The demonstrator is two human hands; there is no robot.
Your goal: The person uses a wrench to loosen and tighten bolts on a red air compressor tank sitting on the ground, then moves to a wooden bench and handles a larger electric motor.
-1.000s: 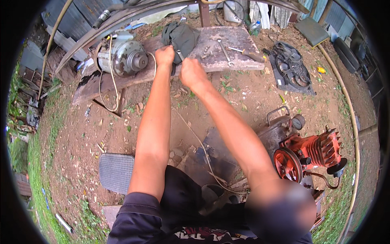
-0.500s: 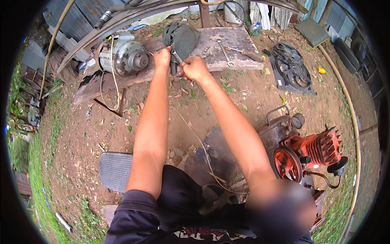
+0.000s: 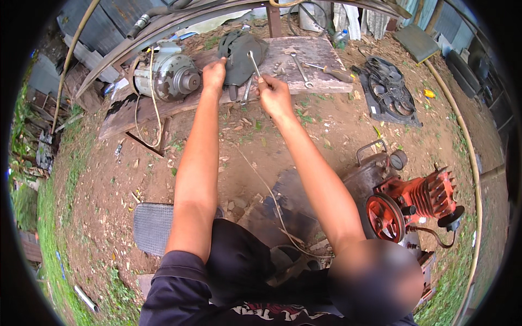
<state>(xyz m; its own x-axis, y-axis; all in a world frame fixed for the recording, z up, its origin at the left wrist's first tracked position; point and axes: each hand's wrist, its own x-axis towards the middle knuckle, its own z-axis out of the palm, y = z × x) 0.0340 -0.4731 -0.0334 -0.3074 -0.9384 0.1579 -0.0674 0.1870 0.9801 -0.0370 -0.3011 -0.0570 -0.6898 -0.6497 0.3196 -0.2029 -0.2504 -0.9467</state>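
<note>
Head view. Right hand [image 3: 275, 98]: fingers pinched round the lower shaft of a combination wrench [image 3: 255, 65]; the wrench runs up and slightly left from the grip, its upper end in front of the dark cap [image 3: 247, 54]. Left hand [image 3: 214, 75]: curled, at the cap's left side; cannot tell whether anything is inside the fist. Second wrench [image 3: 247, 91] at the front edge of the bench [image 3: 321, 51], between the hands, nearer the right; dark handle [image 3: 233, 92] overhangs the same edge.

Room: bare soil [image 3: 255, 141] between bench and person; bench top partly bare behind the small metal pieces [image 3: 280, 69].

Around: third wrench [image 3: 299, 69] and screwdriver [image 3: 338, 74] right of the right hand. Motor [image 3: 168, 76] close left of the left hand, blocking that side; cord [image 3: 156, 103] loops below the bench edge. Red compressor [image 3: 410, 204] well apart, lower right.
</note>
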